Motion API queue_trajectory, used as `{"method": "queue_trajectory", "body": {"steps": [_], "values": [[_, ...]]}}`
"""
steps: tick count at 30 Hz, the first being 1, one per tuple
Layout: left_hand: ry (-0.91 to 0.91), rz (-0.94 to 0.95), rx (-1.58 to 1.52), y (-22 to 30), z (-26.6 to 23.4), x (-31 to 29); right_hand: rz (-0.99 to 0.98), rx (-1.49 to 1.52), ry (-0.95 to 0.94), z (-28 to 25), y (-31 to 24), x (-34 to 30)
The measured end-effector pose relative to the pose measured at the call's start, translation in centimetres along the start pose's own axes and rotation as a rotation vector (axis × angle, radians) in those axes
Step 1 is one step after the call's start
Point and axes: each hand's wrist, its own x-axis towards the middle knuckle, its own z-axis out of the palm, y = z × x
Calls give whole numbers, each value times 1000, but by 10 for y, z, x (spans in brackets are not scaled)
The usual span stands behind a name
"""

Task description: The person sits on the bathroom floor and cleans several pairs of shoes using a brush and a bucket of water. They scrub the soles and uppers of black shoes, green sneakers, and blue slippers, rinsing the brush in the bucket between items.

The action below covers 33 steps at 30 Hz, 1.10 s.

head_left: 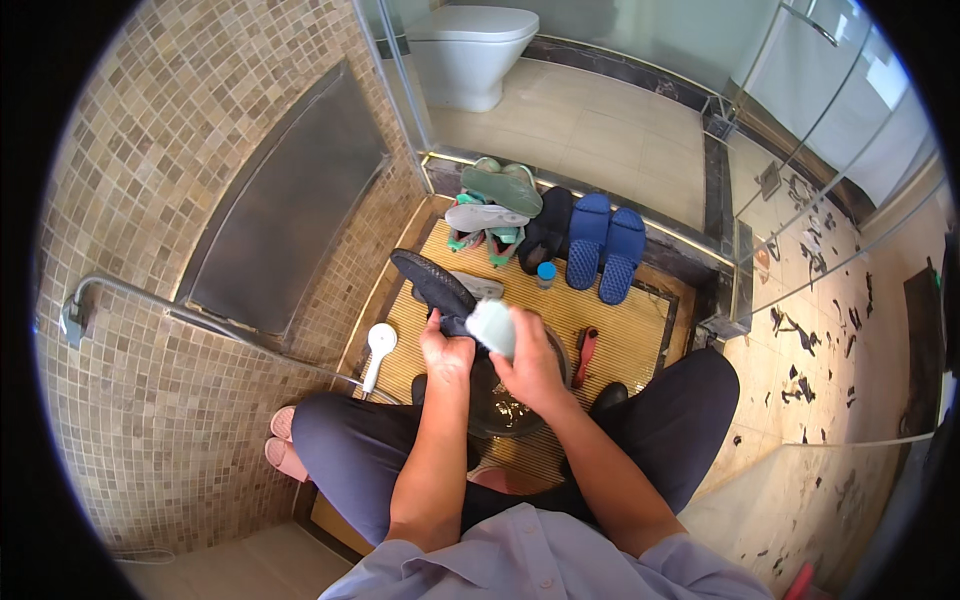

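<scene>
Left hand (446,352) gripping dark slipper (432,284) by heel, fingers closing tight, sole tilting up-left. Right hand (530,368) clutching pale green brush (492,327), pressing against slipper. Both hovering over dark basin (500,412) on slatted wooden mat (630,340). Blue slippers (605,250) lying beyond; white shower head (380,342) resting left.

Matt, ribbed dark rubber slipper (432,283), glossy wet basin (510,410), slatted wooden mat (630,340), rough mosaic-tiled wall (150,400).
</scene>
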Motion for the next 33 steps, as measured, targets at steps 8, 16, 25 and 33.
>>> {"method": "queue_trajectory", "body": {"steps": [8,16,25,33], "values": [[82,39,101,4,25,-9,335,136,55,33,68,-25],[-50,86,183,-5,22,-29,496,-155,-90,26,75,-32],[-305,-60,334,-8,5,-40,382,105,17,-16,56,9],[-408,-70,403,2,-33,-13,-133,73,-102,-18,-30,2]]}}
